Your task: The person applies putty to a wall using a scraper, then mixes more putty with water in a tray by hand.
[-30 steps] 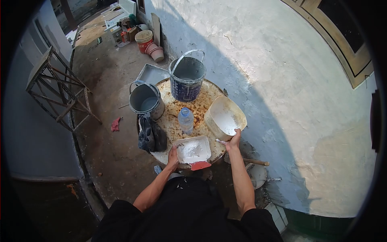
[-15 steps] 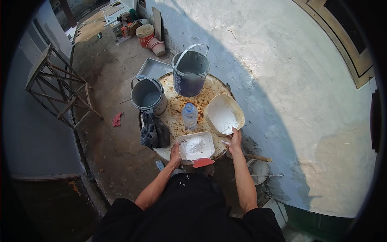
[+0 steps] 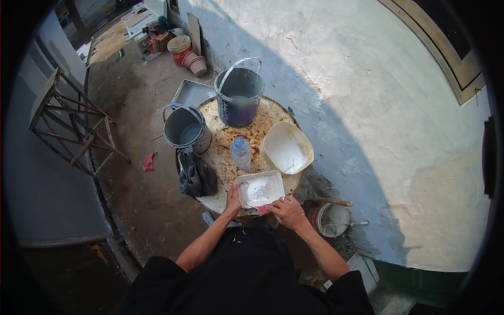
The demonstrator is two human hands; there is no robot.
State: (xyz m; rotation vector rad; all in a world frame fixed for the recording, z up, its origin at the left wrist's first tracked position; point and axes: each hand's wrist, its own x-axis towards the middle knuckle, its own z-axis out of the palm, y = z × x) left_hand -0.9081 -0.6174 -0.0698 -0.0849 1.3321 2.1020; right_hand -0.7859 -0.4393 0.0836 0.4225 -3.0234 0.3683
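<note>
A shallow white tray [image 3: 280, 185] with white powder in it lies at the near edge of a round, rusty table top [image 3: 218, 137]. My left hand [image 3: 232, 201] grips the tray's left side. At its near right corner, my right hand [image 3: 287, 210] is closed on a red scraper [image 3: 262, 210], partly hidden by the fingers. A cream bowl [image 3: 306, 157] holding white material stands behind and right of the tray. Behind the tray is an upright clear plastic bottle [image 3: 241, 154] with a blue cap.
Two buckets, a tall one [image 3: 239, 113] and a smaller grey one [image 3: 202, 142], stand farther back. A black bag [image 3: 197, 176] lies at left. A plastered wall [image 3: 362, 68] runs along the right. A bucket with a stick [image 3: 332, 220] is below right; a metal stand [image 3: 79, 123] is left.
My right hand has left the cream bowl's near edge, moved left and down, and closed on the red scraper. My left hand stays at the tray. The camera view has shifted slightly.
</note>
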